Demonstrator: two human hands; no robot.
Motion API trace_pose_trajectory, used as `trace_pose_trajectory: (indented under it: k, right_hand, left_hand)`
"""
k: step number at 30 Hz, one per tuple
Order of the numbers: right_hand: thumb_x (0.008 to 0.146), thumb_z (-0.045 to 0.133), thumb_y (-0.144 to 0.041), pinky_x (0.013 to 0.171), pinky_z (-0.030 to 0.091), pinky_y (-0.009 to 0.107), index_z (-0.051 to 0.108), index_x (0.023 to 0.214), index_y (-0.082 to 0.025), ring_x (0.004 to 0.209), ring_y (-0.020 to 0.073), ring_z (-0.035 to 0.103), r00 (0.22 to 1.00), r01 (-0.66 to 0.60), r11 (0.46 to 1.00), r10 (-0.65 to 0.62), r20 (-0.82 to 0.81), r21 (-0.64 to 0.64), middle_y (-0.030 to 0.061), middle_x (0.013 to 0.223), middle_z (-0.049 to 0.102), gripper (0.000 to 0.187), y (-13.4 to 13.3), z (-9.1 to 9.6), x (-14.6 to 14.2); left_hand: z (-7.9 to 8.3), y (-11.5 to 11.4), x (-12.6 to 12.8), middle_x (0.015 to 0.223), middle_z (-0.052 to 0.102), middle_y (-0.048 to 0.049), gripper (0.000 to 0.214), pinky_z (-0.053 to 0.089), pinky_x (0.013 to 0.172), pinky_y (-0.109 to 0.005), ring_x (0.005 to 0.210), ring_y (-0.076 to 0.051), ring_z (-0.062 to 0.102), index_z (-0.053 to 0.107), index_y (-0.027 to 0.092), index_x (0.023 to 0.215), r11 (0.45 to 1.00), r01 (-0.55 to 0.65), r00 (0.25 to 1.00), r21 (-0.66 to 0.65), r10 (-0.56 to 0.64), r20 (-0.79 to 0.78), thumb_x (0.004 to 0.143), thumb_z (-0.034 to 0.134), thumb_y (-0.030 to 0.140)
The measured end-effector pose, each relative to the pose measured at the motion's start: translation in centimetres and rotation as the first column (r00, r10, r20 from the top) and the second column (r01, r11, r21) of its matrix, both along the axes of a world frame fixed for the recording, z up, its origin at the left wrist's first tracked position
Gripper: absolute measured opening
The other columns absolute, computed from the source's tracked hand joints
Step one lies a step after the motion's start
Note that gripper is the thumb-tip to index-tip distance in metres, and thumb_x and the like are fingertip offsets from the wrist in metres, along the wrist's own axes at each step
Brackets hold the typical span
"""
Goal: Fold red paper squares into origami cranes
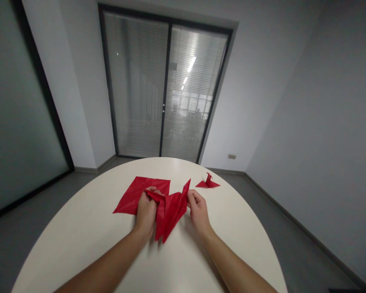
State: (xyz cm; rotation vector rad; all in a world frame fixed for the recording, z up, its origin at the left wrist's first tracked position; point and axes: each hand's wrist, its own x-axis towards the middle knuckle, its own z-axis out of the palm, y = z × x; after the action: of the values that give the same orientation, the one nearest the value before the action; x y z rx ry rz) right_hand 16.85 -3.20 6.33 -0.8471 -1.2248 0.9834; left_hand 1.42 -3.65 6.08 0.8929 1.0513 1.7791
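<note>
A partly folded piece of red origami paper is held up over the table between both hands, with pleated flaps and two points hanging down. My left hand is closed around its left side, and part of the fingers is hidden behind a flap. At the right edge, my right hand pinches the paper near an upward-pointing tip. Behind my left hand, a flat red paper sheet with crease lines lies on the table, partly covered by that hand. A finished red paper crane stands farther back, to the right.
The round cream table curves away on both sides. Past its far edge are glass doors with blinds in a dark frame. Grey walls and a small wall socket are to the right.
</note>
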Motion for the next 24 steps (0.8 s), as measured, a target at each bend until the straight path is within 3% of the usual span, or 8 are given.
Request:
trace_pose_trajectory:
  k: [7,14,17,20,22,24]
  right_hand:
    - [0.083,0.065,-0.046,0.068,0.048,0.029,0.054,0.075,-0.023,0.069,0.0164,0.055,0.981,0.113,0.994,-0.111,-0.156,0.006,-0.002,0.072,0.06,0.026,0.2,0.2,0.1]
    - [0.079,0.061,-0.039,0.066,0.05,0.027,0.053,0.078,-0.024,0.069,0.0162,0.06,0.887,0.175,0.98,-0.201,-0.416,-0.099,-0.0037,0.074,0.064,0.017,1.3,0.0,0.7]
    - [0.078,0.055,-0.042,0.069,0.054,0.031,0.052,0.075,-0.025,0.07,0.0195,0.064,0.875,0.098,0.987,-0.148,-0.461,-0.131,-0.0022,0.071,0.066,0.018,1.8,0.0,1.0]
    - [0.077,0.055,-0.043,0.072,0.055,0.033,0.056,0.075,-0.024,0.074,0.022,0.067,0.857,0.038,0.988,-0.109,-0.504,-0.148,0.0003,0.073,0.07,0.019,2.1,0.2,1.2]
    - [0.078,0.057,-0.043,0.071,0.056,0.034,0.06,0.075,-0.023,0.075,0.0225,0.068,0.854,0.014,0.983,-0.108,-0.51,-0.186,0.0019,0.073,0.071,0.021,2.1,0.3,1.5]
    - [0.08,0.058,-0.045,0.069,0.055,0.034,0.064,0.076,-0.021,0.076,0.0233,0.069,0.883,-0.01,0.974,-0.098,-0.46,-0.226,0.0041,0.076,0.072,0.026,2.1,0.1,1.7]
  left_hand:
    - [-1.0,0.7,-0.5,0.081,0.069,-0.0011,0.026,0.052,0.062,-0.026,0.068,-0.016,0.067,0.059,0.017,0.092,0.982,0.165,0.975,-0.09,-0.148,0.168,0.066,0.063,0.022]
    - [-1.2,0.5,-0.8,0.078,0.067,-0.0001,0.02,0.055,0.059,-0.025,0.062,-0.012,0.064,0.053,0.019,0.086,0.968,0.14,0.987,-0.21,-0.119,0.111,0.069,0.065,0.02]
    - [-1.4,0.4,-0.7,0.079,0.066,-0.0009,0.024,0.056,0.058,-0.025,0.062,-0.013,0.065,0.052,0.019,0.094,0.962,0.139,0.989,-0.236,-0.123,0.084,0.074,0.066,0.021]
    - [-1.6,0.4,-0.7,0.091,0.067,-0.0045,0.048,0.056,0.053,-0.026,0.062,-0.015,0.066,0.047,0.02,0.123,0.968,0.096,0.994,-0.233,-0.103,-0.018,0.079,0.066,0.023]
    - [-1.7,0.5,-0.8,0.106,0.067,-0.0079,0.065,0.056,0.052,-0.027,0.063,-0.015,0.067,0.037,0.025,0.14,0.987,0.066,0.982,-0.148,-0.09,-0.166,0.081,0.066,0.024]
    - [-1.6,0.4,-1.1,0.124,0.062,-0.0115,0.067,0.06,0.064,-0.033,0.08,-0.019,0.071,0.038,0.029,0.144,1.0,0.022,0.917,0.001,-0.02,-0.399,0.083,0.064,0.022]
